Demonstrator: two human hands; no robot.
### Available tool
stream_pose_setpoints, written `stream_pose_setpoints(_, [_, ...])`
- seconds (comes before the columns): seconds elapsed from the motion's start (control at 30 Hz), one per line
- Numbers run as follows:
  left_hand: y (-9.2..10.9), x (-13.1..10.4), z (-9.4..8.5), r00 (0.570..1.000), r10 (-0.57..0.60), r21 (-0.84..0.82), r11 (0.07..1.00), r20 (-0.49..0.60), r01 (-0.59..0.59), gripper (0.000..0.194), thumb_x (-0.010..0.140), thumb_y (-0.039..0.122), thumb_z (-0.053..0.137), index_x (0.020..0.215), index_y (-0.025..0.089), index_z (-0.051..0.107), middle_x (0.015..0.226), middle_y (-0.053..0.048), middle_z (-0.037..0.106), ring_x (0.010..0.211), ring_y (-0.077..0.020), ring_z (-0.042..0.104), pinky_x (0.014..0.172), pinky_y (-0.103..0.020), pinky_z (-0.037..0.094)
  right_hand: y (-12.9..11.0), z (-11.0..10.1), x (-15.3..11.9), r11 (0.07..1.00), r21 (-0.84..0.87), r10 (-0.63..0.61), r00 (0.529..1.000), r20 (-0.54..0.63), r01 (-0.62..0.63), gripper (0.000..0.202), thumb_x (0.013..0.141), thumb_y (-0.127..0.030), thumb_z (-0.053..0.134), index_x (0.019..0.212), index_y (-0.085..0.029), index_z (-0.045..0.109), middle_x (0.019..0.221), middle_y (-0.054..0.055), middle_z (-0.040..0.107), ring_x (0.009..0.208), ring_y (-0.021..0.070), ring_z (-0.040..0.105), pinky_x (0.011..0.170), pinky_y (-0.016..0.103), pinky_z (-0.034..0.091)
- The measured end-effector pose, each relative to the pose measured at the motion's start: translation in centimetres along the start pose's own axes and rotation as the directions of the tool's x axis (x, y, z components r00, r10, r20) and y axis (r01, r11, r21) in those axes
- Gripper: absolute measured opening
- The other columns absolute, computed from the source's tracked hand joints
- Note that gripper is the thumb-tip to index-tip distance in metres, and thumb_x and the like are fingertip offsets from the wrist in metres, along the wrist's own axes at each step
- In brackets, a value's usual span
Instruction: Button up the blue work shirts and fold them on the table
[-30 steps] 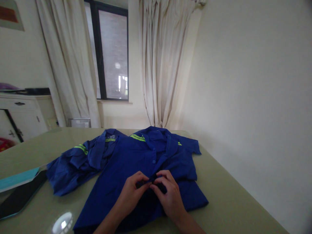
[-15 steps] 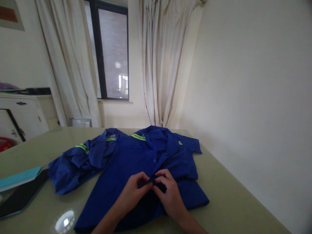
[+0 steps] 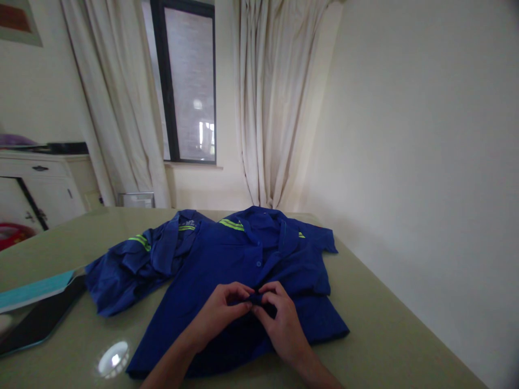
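A blue short-sleeved work shirt [image 3: 203, 275] with yellow-green stripes lies spread on the table, its collar pointing away from me. My left hand [image 3: 221, 313] pinches the front edge of the shirt between thumb and fingers. Close against it, my right hand [image 3: 281, 319] pinches the same front placket from the other side. The fingertips of both hands nearly meet, and the bit of cloth or button between them is too dark to make out. One button [image 3: 258, 264] shows above the hands.
A second crumpled blue garment [image 3: 133, 265] with stripes lies to the left, touching the shirt. Further left, a light-blue face mask [image 3: 36, 292] rests by a flat black object [image 3: 44, 319]. The glossy table [image 3: 389, 335] meets the wall at right. A white cabinet [image 3: 44, 183] stands behind.
My view has shifted slightly. Both hands stay at the same spot on the shirt front, with only small finger movements.
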State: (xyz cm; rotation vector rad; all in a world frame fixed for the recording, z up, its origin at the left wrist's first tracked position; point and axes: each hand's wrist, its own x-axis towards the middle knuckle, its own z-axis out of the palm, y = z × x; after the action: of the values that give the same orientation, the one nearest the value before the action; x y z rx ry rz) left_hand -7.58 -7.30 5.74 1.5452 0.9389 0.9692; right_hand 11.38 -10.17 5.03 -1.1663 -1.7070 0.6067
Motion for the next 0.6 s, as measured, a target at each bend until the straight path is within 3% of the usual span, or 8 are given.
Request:
stream_pose_setpoints(0.17, [-0.8, 0.2, 0.0, 1.000, -0.024, -0.038, 0.999, -0.017, 0.024, 0.028, 0.072, 0.041, 0.082, 0.087, 0.018, 0.076, 0.110, -0.009, 0.078, 0.108, -0.0266, 0.069, 0.099, -0.039, 0.051, -0.2, -0.6, 0.4, 0.998, 0.053, 0.021, 0.999, 0.050, -0.023, 0.014, 0.081, -0.014, 0.075, 0.077, -0.021, 0.064, 0.107, 0.005, 0.065, 0.104, 0.0224, 0.063, 0.094, 0.032, 0.050])
stream_pose_setpoints(0.4, [-1.3, 0.3, -0.1, 0.999, -0.050, -0.003, 0.999, 0.007, 0.050, 0.025, 0.076, 0.037, 0.078, 0.091, 0.018, 0.077, 0.088, -0.004, 0.079, 0.087, -0.0216, 0.071, 0.082, -0.033, 0.053, -0.1, -0.8, 0.6, 0.996, 0.086, -0.004, 0.994, 0.106, -0.005, 0.009, 0.084, -0.018, 0.074, 0.080, -0.021, 0.066, 0.105, 0.004, 0.065, 0.102, 0.0209, 0.063, 0.093, 0.031, 0.047])
stream_pose_setpoints(0.6, [-1.3, 0.4, -0.6, 0.998, -0.061, 0.054, 0.997, 0.021, 0.060, 0.033, 0.077, 0.040, 0.076, 0.101, 0.019, 0.078, 0.095, -0.004, 0.080, 0.093, -0.0233, 0.070, 0.086, -0.033, 0.053, -0.7, -0.9, 0.5, 0.997, 0.072, 0.011, 0.992, 0.128, -0.020, 0.008, 0.088, -0.019, 0.068, 0.081, -0.020, 0.067, 0.098, 0.003, 0.065, 0.093, 0.0188, 0.063, 0.081, 0.028, 0.046])
